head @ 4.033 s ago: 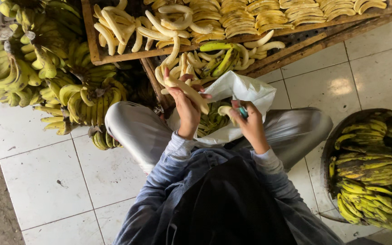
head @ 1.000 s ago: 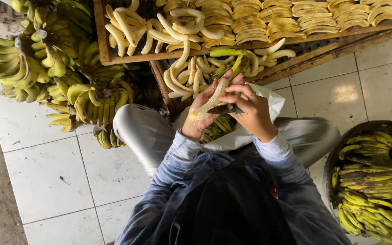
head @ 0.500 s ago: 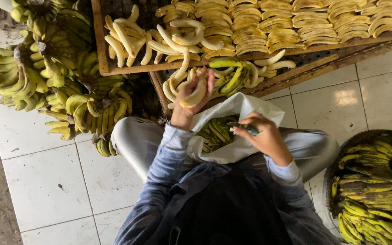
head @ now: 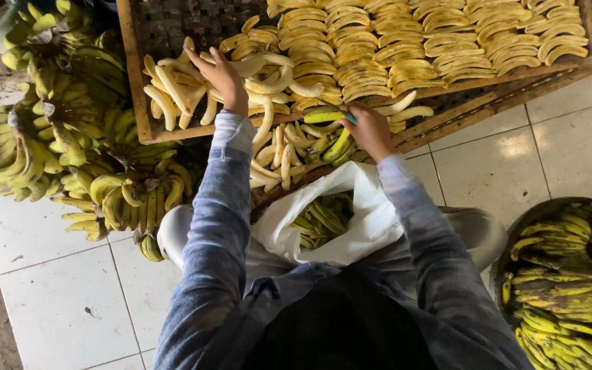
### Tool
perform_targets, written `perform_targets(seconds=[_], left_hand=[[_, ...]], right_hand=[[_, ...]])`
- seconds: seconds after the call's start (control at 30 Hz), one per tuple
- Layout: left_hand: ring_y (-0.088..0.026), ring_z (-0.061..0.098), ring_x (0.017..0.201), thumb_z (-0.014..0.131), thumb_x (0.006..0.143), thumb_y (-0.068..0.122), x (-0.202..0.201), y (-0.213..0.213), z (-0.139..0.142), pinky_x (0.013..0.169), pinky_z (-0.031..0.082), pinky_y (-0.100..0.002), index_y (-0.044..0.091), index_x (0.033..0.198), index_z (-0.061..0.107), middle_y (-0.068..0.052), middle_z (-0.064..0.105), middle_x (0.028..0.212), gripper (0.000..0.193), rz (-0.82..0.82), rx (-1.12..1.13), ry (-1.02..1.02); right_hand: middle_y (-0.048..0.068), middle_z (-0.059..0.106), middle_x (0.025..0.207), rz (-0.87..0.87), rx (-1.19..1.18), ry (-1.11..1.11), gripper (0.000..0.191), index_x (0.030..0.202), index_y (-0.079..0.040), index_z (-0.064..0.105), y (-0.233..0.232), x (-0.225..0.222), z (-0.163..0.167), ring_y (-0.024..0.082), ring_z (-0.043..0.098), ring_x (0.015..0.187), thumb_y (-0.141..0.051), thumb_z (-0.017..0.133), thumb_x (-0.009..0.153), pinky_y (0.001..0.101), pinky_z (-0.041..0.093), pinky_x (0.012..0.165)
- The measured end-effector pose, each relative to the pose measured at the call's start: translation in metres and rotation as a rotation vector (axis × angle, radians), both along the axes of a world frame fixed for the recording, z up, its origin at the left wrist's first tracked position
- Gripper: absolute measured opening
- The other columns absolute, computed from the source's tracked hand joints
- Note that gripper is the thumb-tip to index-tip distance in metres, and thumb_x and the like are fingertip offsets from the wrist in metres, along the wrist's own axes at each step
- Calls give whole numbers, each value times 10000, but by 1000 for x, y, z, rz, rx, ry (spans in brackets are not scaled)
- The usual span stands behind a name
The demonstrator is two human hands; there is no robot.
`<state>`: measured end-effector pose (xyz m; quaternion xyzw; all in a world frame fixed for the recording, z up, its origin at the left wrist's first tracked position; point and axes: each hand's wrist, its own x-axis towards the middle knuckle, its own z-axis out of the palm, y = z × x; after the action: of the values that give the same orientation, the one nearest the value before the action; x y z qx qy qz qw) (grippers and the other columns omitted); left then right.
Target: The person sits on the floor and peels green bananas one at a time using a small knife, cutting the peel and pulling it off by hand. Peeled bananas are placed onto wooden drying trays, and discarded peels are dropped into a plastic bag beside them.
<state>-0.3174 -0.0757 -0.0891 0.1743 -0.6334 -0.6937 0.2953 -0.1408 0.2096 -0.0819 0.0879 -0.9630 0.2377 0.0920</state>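
Banana-processing workshop: trays [head: 136, 103] of peeled bananas [head: 378, 51]

your left hand [head: 219, 74] is out over the far wooden tray [head: 130, 75], where loose peeled bananas [head: 173, 89] crowd its left end; the tidy rows of peeled bananas [head: 405, 48] fill the rest, so there's little bare mesh except a patch at the far left corner. your right hand [head: 371, 130] sits in the tight gap between tray edge and the lower crate [head: 460, 113] of mixed bananas. the white bag [head: 351, 219] blocks your lap. green bunches [head: 56, 151] wall off the left, a basket [head: 549, 212] the near right. open tile floor [head: 529, 151] lies right, and near left.
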Motion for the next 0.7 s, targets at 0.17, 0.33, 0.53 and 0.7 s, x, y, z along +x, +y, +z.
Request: perform_targets(seconds=[0.17,0.33,0.53,0.7], left_hand=[[-379,303,1539,694,1010,116,49,6,-8,1271,235,-512,21,1587,256,-220,289,1654,730,15,-217,-56],[-308,549,1344,670,1024,108,159,25,-19,1092,491,-420,70,1544,400,-161,518,1560,587,-250,76,-12],[-406,409,1451,830,884,118,246,62,21,1158,374,-468,28,1543,290,-240,417,1554,856,-759,-399,86],[-405,521,1437,704,878,12,284,77,63,1148,463,-433,81,1588,305,-216,486,1569,818,-997,-313,112]], right_hand=[[119,706,1128,267,154,-151,496,1277,-119,652,-20,-44,-14,350,682,960,-310,759,832,472,529,803],[80,724,1225,212,140,-104,462,1335,-160,660,-16,-39,2,316,704,959,-272,778,902,426,534,805],[97,686,1346,272,-459,-67,457,1327,-118,691,-15,37,81,287,683,1193,-205,841,904,399,557,992],[165,614,1357,294,-463,89,560,1368,-76,622,-36,121,124,312,655,1201,-117,844,856,428,573,917]])
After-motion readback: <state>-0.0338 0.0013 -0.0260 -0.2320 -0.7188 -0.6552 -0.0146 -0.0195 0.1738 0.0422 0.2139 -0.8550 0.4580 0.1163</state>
